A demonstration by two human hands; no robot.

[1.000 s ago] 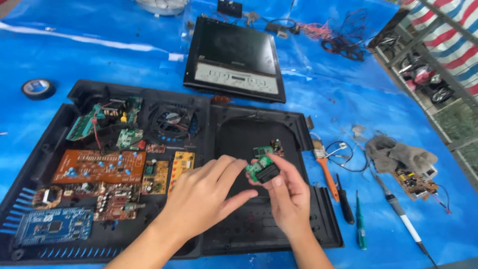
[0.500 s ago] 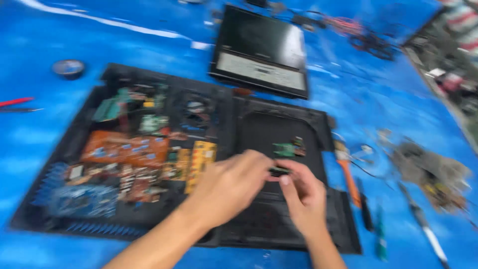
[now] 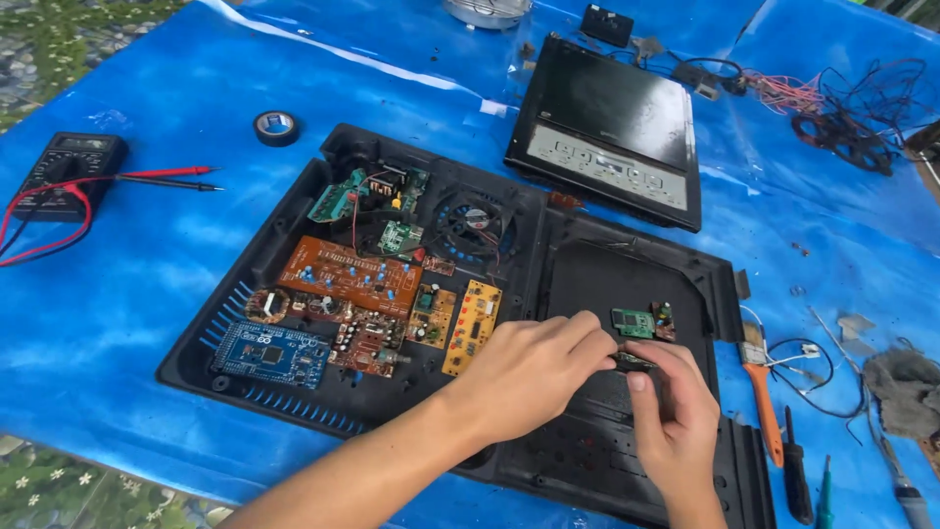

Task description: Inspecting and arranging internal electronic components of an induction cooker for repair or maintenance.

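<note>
My left hand (image 3: 534,367) and my right hand (image 3: 674,411) meet over the right half of a black plastic appliance base (image 3: 294,211). Together they pinch a small dark part (image 3: 632,359), mostly hidden by the fingers. Just above the fingertips lie a small green circuit board (image 3: 633,321) and a tiny reddish board (image 3: 664,320). The left half of the base holds several circuit boards: an orange one (image 3: 343,274), a blue one (image 3: 269,355), a yellow one (image 3: 472,313) and a cooling fan (image 3: 475,220).
A black glass cooktop panel (image 3: 607,122) lies behind the base. On the blue tarp to the left are a multimeter (image 3: 73,168) with red probes and a tape roll (image 3: 277,126). An orange-handled brush (image 3: 762,387), screwdrivers (image 3: 795,470), a grey rag (image 3: 906,384) and tangled wires (image 3: 852,122) sit right.
The camera view shifted, bringing the multimeter and the left tarp into sight. Both hands lowered the small part from above the tray to its floor, beside the green board.
</note>
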